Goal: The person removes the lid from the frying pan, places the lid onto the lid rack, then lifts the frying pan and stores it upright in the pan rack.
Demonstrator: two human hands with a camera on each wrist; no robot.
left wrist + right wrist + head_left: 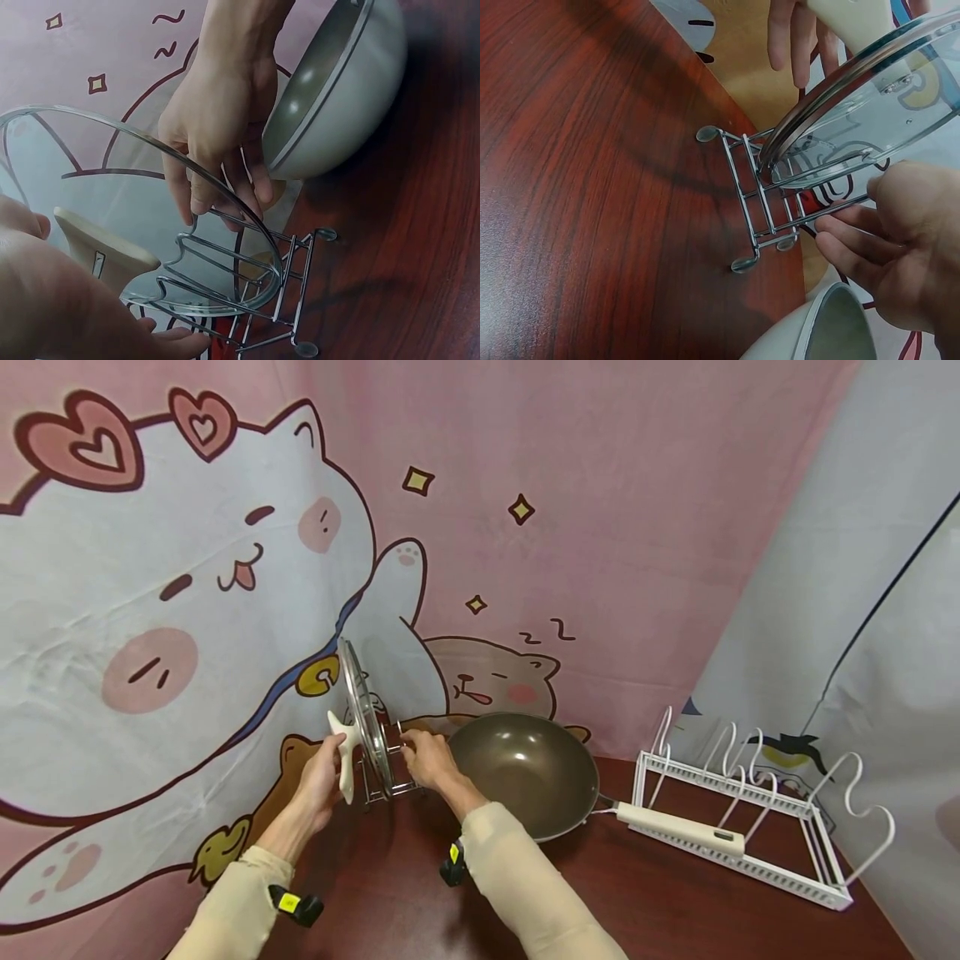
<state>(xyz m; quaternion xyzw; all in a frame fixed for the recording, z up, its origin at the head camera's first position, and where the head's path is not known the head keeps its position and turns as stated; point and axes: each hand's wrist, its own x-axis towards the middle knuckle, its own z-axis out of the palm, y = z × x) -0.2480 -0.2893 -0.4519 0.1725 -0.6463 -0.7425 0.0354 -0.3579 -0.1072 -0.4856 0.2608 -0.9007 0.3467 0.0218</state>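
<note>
A glass lid (365, 718) with a metal rim stands on edge, slightly tilted, in a small wire rack (405, 788). My left hand (321, 781) is at the lid's cream handle (347, 758), thumb on one side and fingers on the other, as the left wrist view shows the handle (105, 247) beside the palm. On the lid's other side, my right hand (435, 762) holds the rack's wire end with thumb and fingertips. In the right wrist view the lid's lower rim (780, 142) sits between the rack's wires, and my right hand (900, 240) is against the outer wire.
A brown-lined wok (525, 772) stands right of my right hand, its cream handle (678, 828) lying over the edge of a white rack (787, 881) with wavy dividers. A patterned cloth (630, 527) hangs behind the dark red table (390, 893).
</note>
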